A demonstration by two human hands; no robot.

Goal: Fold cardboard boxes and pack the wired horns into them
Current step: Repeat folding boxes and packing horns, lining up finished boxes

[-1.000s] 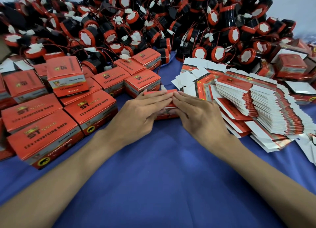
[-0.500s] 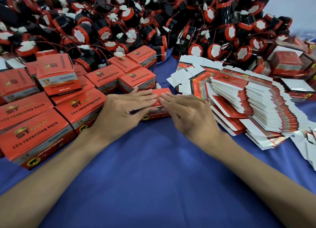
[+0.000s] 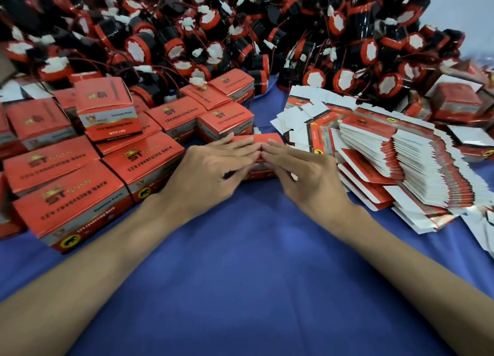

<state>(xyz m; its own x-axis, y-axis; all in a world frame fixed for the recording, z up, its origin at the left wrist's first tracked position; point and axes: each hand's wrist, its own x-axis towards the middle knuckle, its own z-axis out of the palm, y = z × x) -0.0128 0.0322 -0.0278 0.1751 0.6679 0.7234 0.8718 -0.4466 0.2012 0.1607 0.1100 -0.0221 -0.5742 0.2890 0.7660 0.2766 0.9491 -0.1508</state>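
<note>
A small red cardboard box (image 3: pixel 268 138) lies on the blue cloth (image 3: pixel 254 270) at the centre, mostly covered by my hands. My left hand (image 3: pixel 213 168) presses its top from the left with straight fingers. My right hand (image 3: pixel 302 174) presses it from the right the same way, and the fingertips of both nearly meet over the box. Both thumbs sit low at the box's front face. Whatever is inside the box is hidden. A big pile of black and red wired horns (image 3: pixel 240 35) fills the back.
Several closed red boxes (image 3: pixel 72 192) stand in rows at the left, right beside my left hand. A fanned stack of flat unfolded boxes (image 3: pixel 417 160) lies at the right, close to my right hand. Opened boxes (image 3: pixel 457 101) sit at the far right.
Both hands have stayed flat on the box, with the fingertips closing together over its top. The view has shifted slightly.
</note>
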